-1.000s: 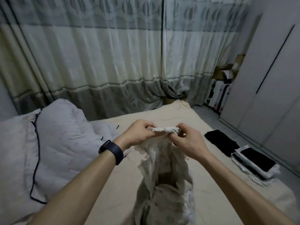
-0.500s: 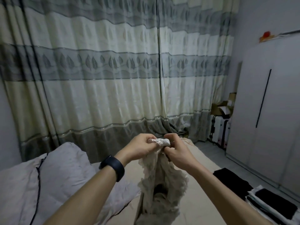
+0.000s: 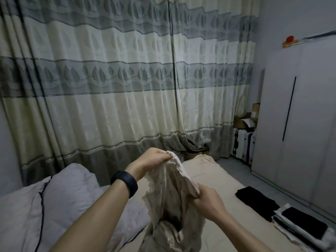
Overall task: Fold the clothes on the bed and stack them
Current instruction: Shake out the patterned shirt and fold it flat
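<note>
Left fingers (image 3: 162,155) pinch tight on the trimmed top edge of the beige garment (image 3: 169,200), and the left hand (image 3: 151,160) has it up high. Lower and to the right, the right hand (image 3: 208,200) curls round the same edge further along, so the hem runs taut between the two. The rest hangs limp over the bed (image 3: 223,180), its lower folds dropping out of frame, so I can't tell whether they touch the sheet. It looks thin, light and utterly floppy, lacy at the border. With no stiffness to help, I'd say it bunches unless it's taken by the corners or seams and laid flat before any fold. The trim looks delicate too, so a gentle pull, no yanking. Out from the hands there's a black wristband (image 3: 125,183) on the left wrist and a pale grey pillow (image 3: 69,195) close on the left, the one thing likely to crowd the spread. Toward the bed's right edge lies a folded black piece (image 3: 256,200), and just beside it the stack (image 3: 298,227) of folded black and white, well apart from the hands. The curtain (image 3: 109,110) and wardrobe (image 3: 300,133) stand behind.
</note>
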`<state>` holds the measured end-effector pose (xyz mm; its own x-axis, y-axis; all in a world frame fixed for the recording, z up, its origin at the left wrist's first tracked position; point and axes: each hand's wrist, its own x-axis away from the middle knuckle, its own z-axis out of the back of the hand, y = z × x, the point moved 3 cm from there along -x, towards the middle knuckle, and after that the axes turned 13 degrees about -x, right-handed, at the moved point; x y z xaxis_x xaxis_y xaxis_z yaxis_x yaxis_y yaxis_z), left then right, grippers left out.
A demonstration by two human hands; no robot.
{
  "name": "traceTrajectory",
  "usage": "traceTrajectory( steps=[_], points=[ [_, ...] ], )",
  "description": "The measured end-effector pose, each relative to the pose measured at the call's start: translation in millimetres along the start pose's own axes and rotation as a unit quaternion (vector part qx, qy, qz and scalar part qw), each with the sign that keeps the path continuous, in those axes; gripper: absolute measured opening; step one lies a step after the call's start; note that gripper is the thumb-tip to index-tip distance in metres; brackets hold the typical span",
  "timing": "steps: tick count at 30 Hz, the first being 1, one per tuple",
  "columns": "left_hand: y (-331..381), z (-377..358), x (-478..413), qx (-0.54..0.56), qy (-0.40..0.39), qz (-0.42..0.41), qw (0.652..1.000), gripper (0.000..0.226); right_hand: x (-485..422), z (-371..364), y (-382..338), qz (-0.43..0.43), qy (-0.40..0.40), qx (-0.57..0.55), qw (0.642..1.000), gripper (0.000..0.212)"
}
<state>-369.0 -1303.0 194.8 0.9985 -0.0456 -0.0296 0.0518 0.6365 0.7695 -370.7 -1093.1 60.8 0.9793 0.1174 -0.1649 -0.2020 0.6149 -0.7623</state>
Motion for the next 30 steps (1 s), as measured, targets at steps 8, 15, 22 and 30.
traceTrajectory(
  steps=[8, 15, 22, 30],
  points=[
    [-78.4, 16.6, 21.6, 0.047, 0.064, 0.1, 0.992, 0.02, 26.7, 24.0, 45.8, -0.131, -0.216, -0.184, 0.95, 0.026],
    [-130.0, 2.3, 69.2, 0.031, -0.105, 0.218, 0.97, 0.029, 40.8, 25.3, 66.1, -0.17, -0.254, -0.33, 0.893, 0.04],
    [-171.3, -17.8, 104.3, 0.191, -0.215, 0.233, 0.929, 0.036, 47.0, 19.3, 92.8, -0.213, -0.247, -0.433, 0.84, 0.039],
    [-212.0, -62.0, 120.7, 0.457, -0.095, 0.202, 0.861, 0.025, 61.5, -5.0, 131.8, -0.281, -0.075, -0.464, 0.837, 0.014]
  ],
)
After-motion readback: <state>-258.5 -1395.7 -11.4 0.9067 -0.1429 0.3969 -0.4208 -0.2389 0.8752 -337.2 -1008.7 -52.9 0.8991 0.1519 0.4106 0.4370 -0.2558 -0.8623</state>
